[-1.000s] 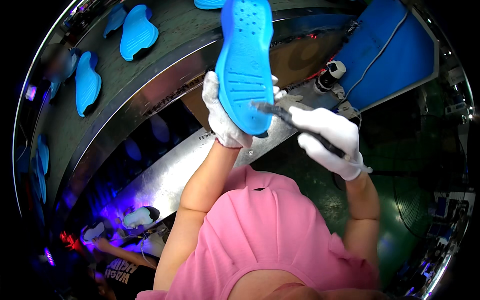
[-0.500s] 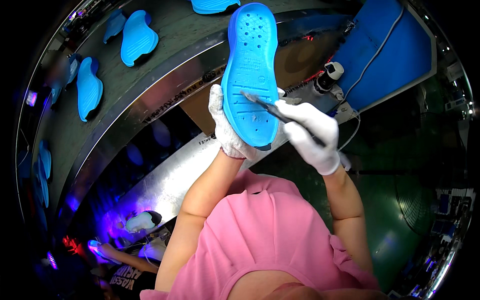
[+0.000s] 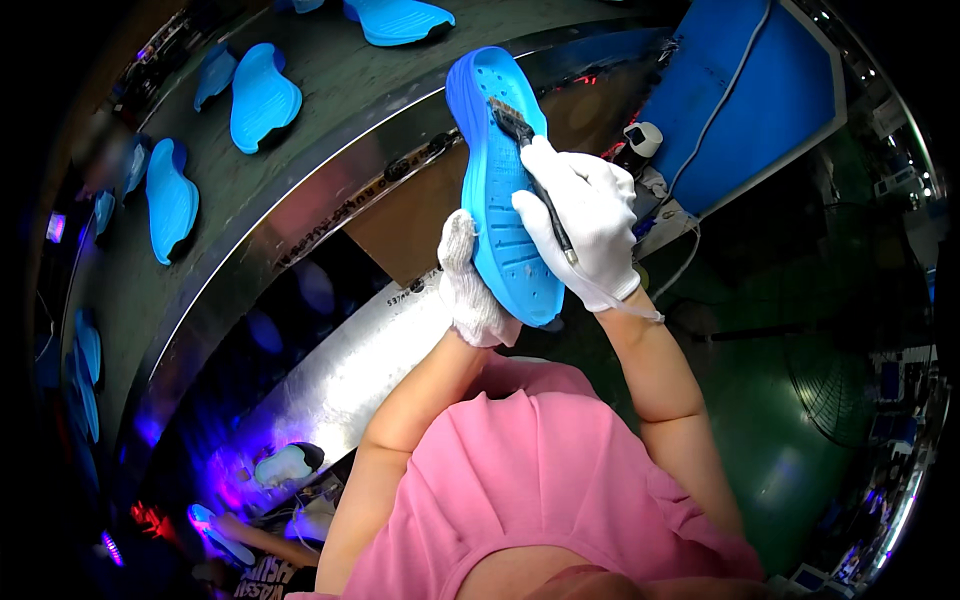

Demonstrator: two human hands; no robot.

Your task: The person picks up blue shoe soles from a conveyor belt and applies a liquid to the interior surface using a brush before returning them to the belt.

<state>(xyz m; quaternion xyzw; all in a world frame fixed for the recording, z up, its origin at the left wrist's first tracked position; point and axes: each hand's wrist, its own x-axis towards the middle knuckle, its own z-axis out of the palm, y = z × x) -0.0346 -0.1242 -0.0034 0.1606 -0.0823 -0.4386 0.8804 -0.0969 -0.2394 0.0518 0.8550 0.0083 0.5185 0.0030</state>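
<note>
A blue shoe sole (image 3: 505, 215) is held up, tilted, with its recessed inner face toward me and a purple-tinted side wall on the left. My left hand (image 3: 470, 290), in a white knit glove, grips it near its lower end, thumb along the left edge. In a white glove too, my right hand (image 3: 585, 220) is closed on a thin black-handled brush (image 3: 541, 190). The bristles touch the inside of the sole close to its upper end, by the small holes. Part of the right hand overlaps the sole's right edge.
Several blue soles (image 3: 265, 98) lie on a curved dark conveyor (image 3: 330, 90) with a metal rim. Below stands a shiny metal shelf (image 3: 345, 360). A blue panel (image 3: 745, 100) with a cable is at upper right. Another person's arm (image 3: 265, 540) holds a sole at lower left.
The brush has moved from the sole's lower half up to its upper end. The sole has turned, showing more of its left side wall, and sits slightly lower.
</note>
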